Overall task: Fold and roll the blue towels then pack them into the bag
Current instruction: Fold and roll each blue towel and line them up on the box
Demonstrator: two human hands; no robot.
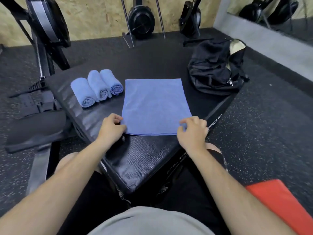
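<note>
Head view: the flat blue towel (155, 106) lay on the black padded box (144, 160), the left hand (112, 126) pinching its near-left corner and the right hand (192, 128) its near-right corner. Three rolled towels (97, 87) lay just left of it; the black bag (215, 70) stood at the far right.

text: none readable | white lettering (215, 122) on black padded box (144, 160) side, 3 o'clock | too blurred

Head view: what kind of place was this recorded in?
Probably a gym: speckled rubber floor, black fan-wheel exercise machines along the wall, and a padded black box serving as the worktop.
</note>
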